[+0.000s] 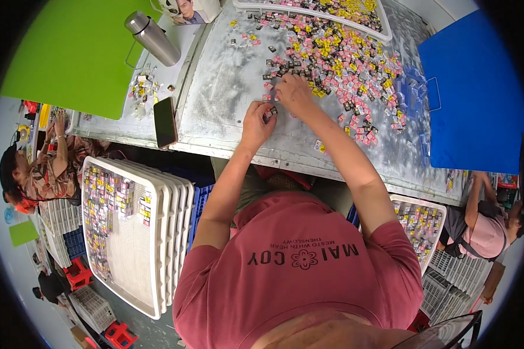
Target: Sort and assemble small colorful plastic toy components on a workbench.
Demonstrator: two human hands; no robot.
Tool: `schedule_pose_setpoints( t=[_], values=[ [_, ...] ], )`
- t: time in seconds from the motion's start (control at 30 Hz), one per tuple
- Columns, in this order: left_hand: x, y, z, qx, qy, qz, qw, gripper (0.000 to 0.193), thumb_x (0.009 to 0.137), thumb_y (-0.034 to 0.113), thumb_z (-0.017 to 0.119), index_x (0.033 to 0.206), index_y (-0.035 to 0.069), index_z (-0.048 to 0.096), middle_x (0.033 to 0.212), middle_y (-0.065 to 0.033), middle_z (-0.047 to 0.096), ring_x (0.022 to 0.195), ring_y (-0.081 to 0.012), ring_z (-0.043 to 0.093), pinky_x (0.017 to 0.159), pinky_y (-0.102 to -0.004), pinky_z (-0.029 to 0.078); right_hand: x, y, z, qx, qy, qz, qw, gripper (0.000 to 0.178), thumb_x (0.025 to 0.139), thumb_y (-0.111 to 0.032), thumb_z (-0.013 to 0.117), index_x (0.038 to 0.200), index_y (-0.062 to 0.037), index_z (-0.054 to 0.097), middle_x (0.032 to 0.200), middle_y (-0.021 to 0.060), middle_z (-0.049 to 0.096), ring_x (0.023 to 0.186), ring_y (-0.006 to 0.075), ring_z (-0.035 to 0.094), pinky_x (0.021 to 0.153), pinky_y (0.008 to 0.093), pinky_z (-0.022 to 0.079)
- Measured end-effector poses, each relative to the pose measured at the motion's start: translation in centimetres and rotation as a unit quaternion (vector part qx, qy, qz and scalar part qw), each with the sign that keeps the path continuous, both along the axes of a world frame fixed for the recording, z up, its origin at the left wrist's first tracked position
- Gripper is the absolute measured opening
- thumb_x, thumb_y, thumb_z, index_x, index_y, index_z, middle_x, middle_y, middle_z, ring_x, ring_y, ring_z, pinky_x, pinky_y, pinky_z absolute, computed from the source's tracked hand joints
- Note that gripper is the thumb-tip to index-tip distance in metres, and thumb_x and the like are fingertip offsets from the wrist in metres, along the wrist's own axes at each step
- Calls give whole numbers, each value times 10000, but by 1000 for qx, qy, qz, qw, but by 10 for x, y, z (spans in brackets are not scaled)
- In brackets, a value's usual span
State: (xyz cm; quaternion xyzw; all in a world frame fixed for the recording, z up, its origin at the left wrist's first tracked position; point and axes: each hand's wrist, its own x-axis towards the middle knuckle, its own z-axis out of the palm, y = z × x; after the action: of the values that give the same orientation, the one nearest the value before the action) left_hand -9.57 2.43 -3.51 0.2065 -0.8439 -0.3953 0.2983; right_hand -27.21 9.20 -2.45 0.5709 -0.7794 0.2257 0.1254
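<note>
A wide heap of small square printed pieces (337, 64), pink, black, yellow and white, is spread over the metal-topped table in front of me. My left hand (257, 124) curls near the table's front edge, its thumb and fingers around a few small pink and black pieces (269, 113). Just beyond it, my right hand (295, 93) reaches to the near left rim of the heap with bent fingers. Its fingertips are down among the pieces, and what they pinch is too small to make out. Two or three pink pieces (267, 98) lie between the hands.
A phone (165, 122) and a steel flask (152, 38) stand left, beside a green board (70, 55). A blue board (471, 93) is at right. A white tray (384, 26) of pieces sits at the back. Stacked trays (135, 232) flank me. Other people work on both sides.
</note>
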Motion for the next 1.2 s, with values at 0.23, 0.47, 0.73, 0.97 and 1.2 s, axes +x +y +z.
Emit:
schedule_pose_setpoints(
  t=[0.23,0.47,0.73,0.97,1.2],
  values=[
    [-1,-2,-3,-39,23,1,999,287,796,61,764,1074,13,718,1087,-144,651,916,-315,679,801,-372,556,-5,27,-2,-37,-77,57,995,90,825,-106,712,901,-59,719,900,112,649,862,342,649,751,451,526],
    [-3,1,0,-23,18,4,1000,277,799,72,758,1066,14,714,1060,-144,648,891,-315,672,780,-375,549,5,43,1,-59,-103,-7,993,109,823,-98,720,913,-36,712,904,136,674,874,363,665,784,457,529],
    [1,-1,-1,-52,16,-13,998,274,786,64,753,1052,19,706,1021,-131,640,851,-290,660,755,-369,543,35,44,6,-21,-140,-24,990,100,856,-130,730,928,-62,732,870,150,698,820,365,682,745,468,540],
    [0,4,16,-40,11,-46,998,385,775,54,765,1158,74,730,1031,-115,627,842,-269,646,733,-361,538,-23,57,8,-85,-97,-30,991,139,851,-131,710,973,-107,772,900,114,710,845,320,695,757,444,539],
    [-2,-2,5,-168,36,-75,982,329,780,80,812,1106,102,777,946,-96,576,744,-242,585,658,-368,507,-26,65,11,8,-13,-37,999,165,881,-111,684,1014,-94,780,968,77,702,919,306,679,817,438,529]
  ],
)
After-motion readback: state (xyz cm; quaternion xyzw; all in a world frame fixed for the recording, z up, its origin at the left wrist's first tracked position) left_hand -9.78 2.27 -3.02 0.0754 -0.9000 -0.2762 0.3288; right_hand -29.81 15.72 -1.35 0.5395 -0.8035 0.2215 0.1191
